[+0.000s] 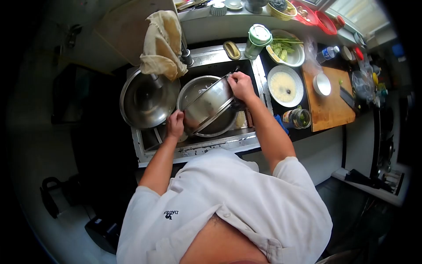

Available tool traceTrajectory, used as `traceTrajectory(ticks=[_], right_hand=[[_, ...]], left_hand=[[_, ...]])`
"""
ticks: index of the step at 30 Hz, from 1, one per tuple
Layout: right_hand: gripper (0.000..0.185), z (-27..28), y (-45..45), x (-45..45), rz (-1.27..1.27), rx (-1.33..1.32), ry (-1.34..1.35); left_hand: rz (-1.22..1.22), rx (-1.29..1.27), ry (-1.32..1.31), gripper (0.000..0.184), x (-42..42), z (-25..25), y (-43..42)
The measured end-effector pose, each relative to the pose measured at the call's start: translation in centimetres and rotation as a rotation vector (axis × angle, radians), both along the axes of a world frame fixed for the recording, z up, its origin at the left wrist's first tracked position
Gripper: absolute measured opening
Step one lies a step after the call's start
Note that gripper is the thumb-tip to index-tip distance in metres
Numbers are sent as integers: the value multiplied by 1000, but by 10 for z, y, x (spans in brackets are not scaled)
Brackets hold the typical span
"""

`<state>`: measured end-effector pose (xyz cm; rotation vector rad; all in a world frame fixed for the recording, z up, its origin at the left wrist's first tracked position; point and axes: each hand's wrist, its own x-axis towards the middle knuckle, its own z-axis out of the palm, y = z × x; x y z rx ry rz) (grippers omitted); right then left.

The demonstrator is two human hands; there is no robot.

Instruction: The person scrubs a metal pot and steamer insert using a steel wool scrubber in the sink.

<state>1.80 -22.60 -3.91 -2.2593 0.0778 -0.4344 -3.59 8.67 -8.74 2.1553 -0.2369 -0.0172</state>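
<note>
Both hands hold a shiny metal basin (208,105), tilted on its side over the sink (202,149). My left hand (175,125) grips its lower left edge, with the fingers closed. At the upper right edge, my right hand (241,86) is closed round the rim. Behind and below the tilted basin, a second round metal bowl (188,91) sits in the sink; part of it is hidden. A wide metal bowl (147,105) stands at the left of the sink, under the faucet, which has a beige cloth (162,44) hung over it.
Right of the sink are a white fluted dish (285,86) with pale liquid, a glass jar (300,118), a bowl of green vegetables (290,49) and a green-lidded container (257,42). Farther right, a wooden board (332,108) holds a white bowl (321,84) and a knife (348,98).
</note>
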Motion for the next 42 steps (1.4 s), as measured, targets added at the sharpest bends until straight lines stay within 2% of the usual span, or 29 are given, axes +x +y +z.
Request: traceTrajectory(ticks=[2,3,4,5,9,10,12,13,15,16,19,21,24,26,29,31,33,37,39,40,41,42], right_hand=[[7,35,32,-16,278,-42,-104],[4,47,52,-28,453,-184,-134],[5,49,75,-40,503,-186,-175],[6,53,88,-46,539,-308,-178],[8,41,59,-20,239,-82,-140],[13,22,41,-3,141,-12,-138],[20,8,1,18,4,-113,200],[22,7,-7,20,-3,-66,278],[19,3,3,8,37,-69,62],[15,14,16,0,135,-27,-73],[8,56,59,-33,469,-201,-128],[8,54,50,-30,427,-83,-79],[13,7,-12,-3,186,-12,85],[18,-53,-61,6,164,-179,239],[18,-71,-60,-2,59,-71,197],[11,-42,-41,-17,143,9,110],[6,19,-8,-30,219,18,65],[4,59,29,-52,538,-140,-112],[2,43,17,-46,448,-26,-80],[5,23,0,-35,292,-22,-29],[14,6,-19,-25,140,82,133],[17,-18,-35,-17,97,47,158]], left_hand=[[45,-61,-28,49,7,26,-22],[70,-4,-54,48,12,34,-35],[92,56,-73,47,16,40,-45],[114,115,-95,47,19,45,-52],[175,115,-70,50,24,52,-61],[163,99,-38,53,25,51,-59],[176,115,-38,54,23,45,-57],[180,125,-44,54,25,47,-57],[189,105,-85,54,26,50,-56],[182,67,-64,54,26,48,-51],[128,-6,-41,54,25,35,-42],[139,15,-110,53,25,36,-42],[138,0,-107,51,24,37,-40],[131,13,-132,50,24,35,-40],[155,38,-134,51,30,30,-39],[149,44,-94,51,27,40,-40],[157,81,-140,50,28,35,-44],[99,42,-85,49,25,49,-48],[102,36,-105,49,19,55,-51],[107,129,-204,49,20,44,-49],[98,114,-175,48,17,46,-48],[86,94,-153,46,16,51,-50]])
